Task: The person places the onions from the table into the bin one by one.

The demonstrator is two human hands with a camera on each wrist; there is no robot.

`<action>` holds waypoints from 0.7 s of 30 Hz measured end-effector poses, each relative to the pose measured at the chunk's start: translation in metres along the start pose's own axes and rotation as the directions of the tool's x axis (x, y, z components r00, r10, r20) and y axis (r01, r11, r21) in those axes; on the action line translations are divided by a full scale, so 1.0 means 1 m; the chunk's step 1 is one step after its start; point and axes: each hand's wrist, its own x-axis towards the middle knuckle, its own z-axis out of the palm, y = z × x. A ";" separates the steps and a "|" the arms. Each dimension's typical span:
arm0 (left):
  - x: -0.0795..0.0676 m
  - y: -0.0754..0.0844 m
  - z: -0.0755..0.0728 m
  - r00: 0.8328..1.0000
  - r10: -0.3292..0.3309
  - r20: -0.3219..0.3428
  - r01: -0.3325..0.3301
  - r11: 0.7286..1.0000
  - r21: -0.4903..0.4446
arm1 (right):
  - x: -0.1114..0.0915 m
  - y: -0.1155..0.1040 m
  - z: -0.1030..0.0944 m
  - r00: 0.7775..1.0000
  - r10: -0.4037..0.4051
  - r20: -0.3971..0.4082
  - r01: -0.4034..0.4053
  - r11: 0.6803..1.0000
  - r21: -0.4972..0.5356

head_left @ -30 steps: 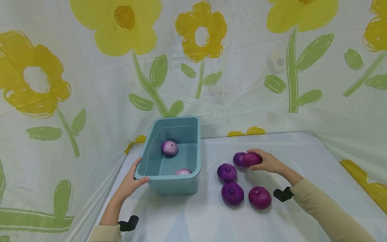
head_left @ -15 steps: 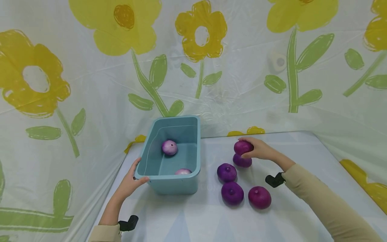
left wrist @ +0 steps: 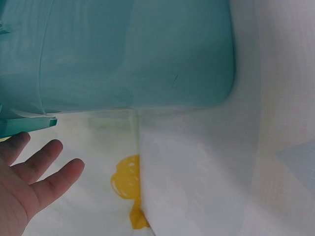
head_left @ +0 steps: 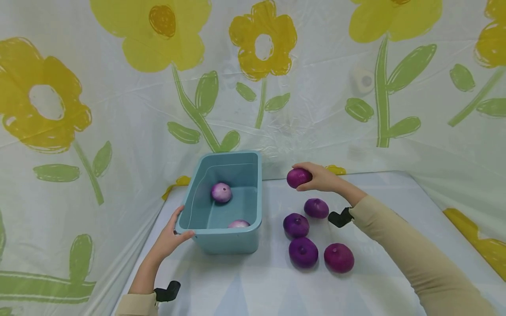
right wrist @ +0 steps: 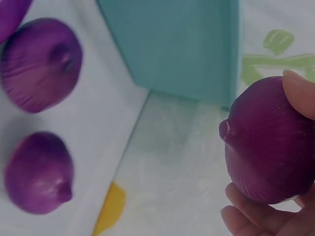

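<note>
My right hand holds a red onion above the back of the table, right of the teal bin. In the right wrist view, thumb and fingers grip the onion from its sides, its stem end facing away from the palm. My left hand rests at the bin's near left corner, thumb on the near rim, fingers spread along the left side. The left wrist view shows those fingers nearly straight beneath the rim. Inside the bin lie two paler onions, one farther back and one partly hidden behind the near wall.
Several more red onions sit on the table right of the bin: one at the back, another in front of it, a dark one nearer, and a redder one beside that. A flower-printed curtain hangs behind the table.
My right hand has lifted the red onion off the table, from beside the back onion, and carried it up and left toward the bin. My left hand and the bin have stayed put.
</note>
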 end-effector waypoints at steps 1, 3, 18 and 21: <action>0.000 0.000 0.000 1.000 0.001 0.000 -0.001 1.000 0.000 | 0.003 -0.004 0.000 1.000 -0.005 -0.001 0.005 1.000 -0.005; 0.001 0.000 0.000 1.000 0.002 0.002 -0.001 1.000 -0.003 | 0.009 -0.012 0.000 1.000 -0.013 -0.002 0.013 1.000 -0.013; 0.000 -0.001 -0.001 1.000 -0.001 0.000 0.001 1.000 0.009 | 0.054 -0.070 0.018 0.995 -0.092 0.046 0.094 0.994 -0.058; 0.001 -0.002 0.000 1.000 0.001 0.003 -0.001 1.000 0.012 | 0.061 -0.080 0.024 0.993 -0.098 0.063 0.103 0.992 -0.078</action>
